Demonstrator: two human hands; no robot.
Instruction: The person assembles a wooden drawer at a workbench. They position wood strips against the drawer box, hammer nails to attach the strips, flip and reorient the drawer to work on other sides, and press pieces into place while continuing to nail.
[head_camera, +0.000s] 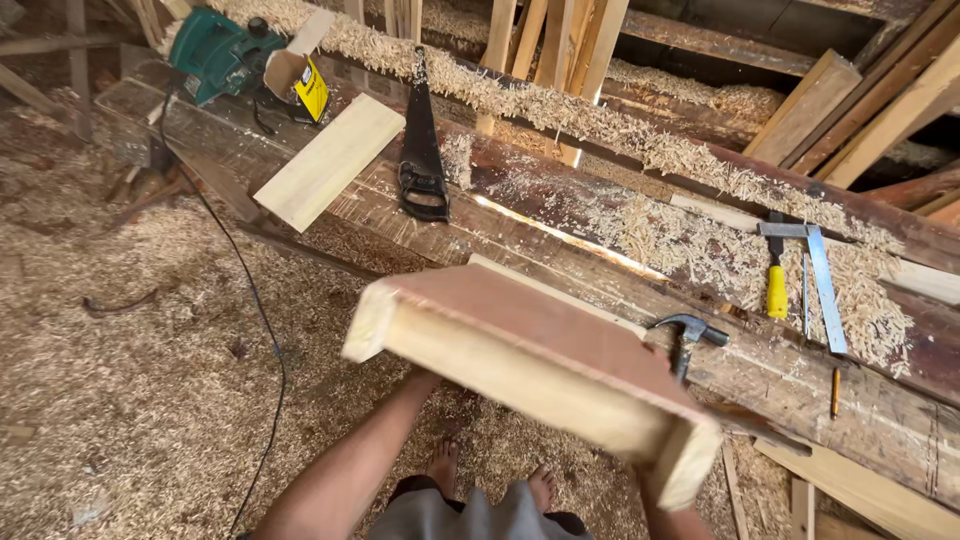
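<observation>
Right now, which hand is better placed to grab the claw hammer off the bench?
Probably right. The hammer lies on the workbench just past the right end of the wooden box. Both hands are hidden under the box; the left forearm sits farther away.

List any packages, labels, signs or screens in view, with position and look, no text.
Cardboard box: far left end of the workbench, beside the green power tool; small, open flap, brown card with a yellow printed face.
No signs or screens show.
</observation>
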